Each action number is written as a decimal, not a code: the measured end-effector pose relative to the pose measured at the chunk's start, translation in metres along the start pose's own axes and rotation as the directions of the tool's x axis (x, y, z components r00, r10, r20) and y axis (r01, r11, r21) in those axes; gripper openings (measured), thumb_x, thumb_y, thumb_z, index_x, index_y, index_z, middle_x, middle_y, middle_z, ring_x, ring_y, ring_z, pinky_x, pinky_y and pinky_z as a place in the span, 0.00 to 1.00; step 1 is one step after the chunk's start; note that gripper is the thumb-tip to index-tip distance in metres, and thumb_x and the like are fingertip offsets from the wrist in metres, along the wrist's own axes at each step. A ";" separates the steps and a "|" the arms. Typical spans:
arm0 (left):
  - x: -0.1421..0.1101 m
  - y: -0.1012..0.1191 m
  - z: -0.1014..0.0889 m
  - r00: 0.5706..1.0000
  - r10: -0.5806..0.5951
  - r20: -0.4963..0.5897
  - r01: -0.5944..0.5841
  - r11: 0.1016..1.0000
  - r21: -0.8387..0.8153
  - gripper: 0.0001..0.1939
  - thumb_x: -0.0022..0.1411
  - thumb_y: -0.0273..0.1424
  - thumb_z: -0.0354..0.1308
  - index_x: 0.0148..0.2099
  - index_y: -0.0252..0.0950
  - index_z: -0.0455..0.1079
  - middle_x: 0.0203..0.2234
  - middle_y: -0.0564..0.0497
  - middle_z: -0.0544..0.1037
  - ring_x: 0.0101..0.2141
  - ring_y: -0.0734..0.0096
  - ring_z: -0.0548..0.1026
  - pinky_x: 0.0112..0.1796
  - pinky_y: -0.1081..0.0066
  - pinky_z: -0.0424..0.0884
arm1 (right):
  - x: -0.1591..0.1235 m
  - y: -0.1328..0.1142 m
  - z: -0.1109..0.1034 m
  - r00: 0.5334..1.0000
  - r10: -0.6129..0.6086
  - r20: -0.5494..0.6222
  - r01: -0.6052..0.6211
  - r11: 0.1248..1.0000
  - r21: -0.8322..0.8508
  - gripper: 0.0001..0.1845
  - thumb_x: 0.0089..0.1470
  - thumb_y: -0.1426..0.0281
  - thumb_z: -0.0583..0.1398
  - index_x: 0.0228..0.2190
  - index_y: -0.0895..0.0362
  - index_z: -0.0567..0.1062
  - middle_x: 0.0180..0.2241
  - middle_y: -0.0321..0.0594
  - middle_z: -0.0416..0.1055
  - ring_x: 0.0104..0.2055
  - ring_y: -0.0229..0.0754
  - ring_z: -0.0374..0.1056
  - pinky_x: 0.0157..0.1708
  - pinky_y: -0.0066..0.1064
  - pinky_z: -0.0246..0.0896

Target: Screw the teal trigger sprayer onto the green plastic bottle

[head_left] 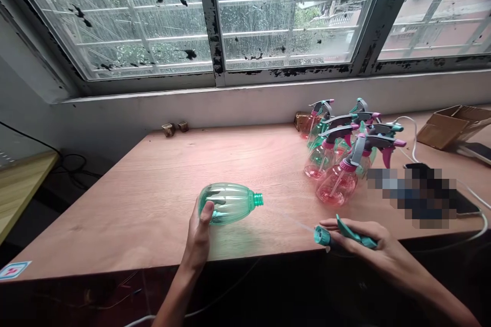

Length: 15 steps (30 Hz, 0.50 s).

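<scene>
My left hand point(201, 232) grips the base of an empty green plastic bottle point(229, 203), held on its side just above the wooden table point(153, 184), its open threaded neck pointing right. My right hand point(366, 242) is closed on a teal spray trigger head point(345, 236), its collar facing the bottle's neck. A thin clear dip tube point(291, 220) runs from the collar toward the neck, its tip short of the opening.
Several assembled pink and green spray bottles point(341, 156) stand clustered at the right back. A cardboard box point(448, 125) lies at the far right, with a white cable point(412, 138) and a phone point(466, 204) beside it. Two small cups point(174, 127) sit under the window.
</scene>
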<state>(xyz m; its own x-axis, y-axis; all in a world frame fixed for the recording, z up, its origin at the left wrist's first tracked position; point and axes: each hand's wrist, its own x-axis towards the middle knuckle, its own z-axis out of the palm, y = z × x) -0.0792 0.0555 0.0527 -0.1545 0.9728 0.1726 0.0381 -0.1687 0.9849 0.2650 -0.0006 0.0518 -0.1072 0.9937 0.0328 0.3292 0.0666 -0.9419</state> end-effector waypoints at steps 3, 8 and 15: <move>-0.003 0.001 -0.001 0.998 -0.008 0.054 0.007 1.000 0.014 0.31 0.68 0.52 0.52 0.64 0.39 0.65 0.57 0.43 0.75 0.60 0.49 0.69 0.61 0.54 0.62 | 0.002 -0.003 0.005 0.999 0.021 0.038 -0.022 1.000 0.021 0.22 0.56 0.53 0.68 0.45 0.54 0.86 0.48 0.50 0.81 0.52 0.64 0.75 0.49 0.46 0.75; -0.007 0.001 0.001 0.992 -0.024 0.127 0.020 0.999 0.033 0.35 0.64 0.55 0.57 0.65 0.40 0.65 0.61 0.43 0.71 0.64 0.45 0.64 0.64 0.53 0.55 | 0.017 -0.014 0.027 0.996 0.084 -0.002 -0.077 0.917 0.392 0.24 0.50 0.59 0.73 0.48 0.52 0.82 0.48 0.49 0.81 0.46 0.57 0.78 0.42 0.42 0.77; -0.002 -0.001 0.009 0.990 0.011 0.138 -0.008 1.000 -0.029 0.28 0.69 0.50 0.53 0.64 0.43 0.63 0.60 0.45 0.72 0.62 0.50 0.67 0.63 0.53 0.60 | 0.053 -0.013 0.063 0.994 0.110 0.019 -0.081 0.598 0.797 0.30 0.42 0.66 0.77 0.47 0.55 0.77 0.35 0.40 0.81 0.29 0.41 0.75 0.33 0.32 0.69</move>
<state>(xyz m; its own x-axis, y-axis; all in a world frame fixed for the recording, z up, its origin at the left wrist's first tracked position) -0.0696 0.0552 0.0509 -0.0162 0.9834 0.1807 0.0107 -0.1805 0.9835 0.1955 0.0459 0.0442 -0.0886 0.9931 -0.0771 -0.5424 -0.1130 -0.8325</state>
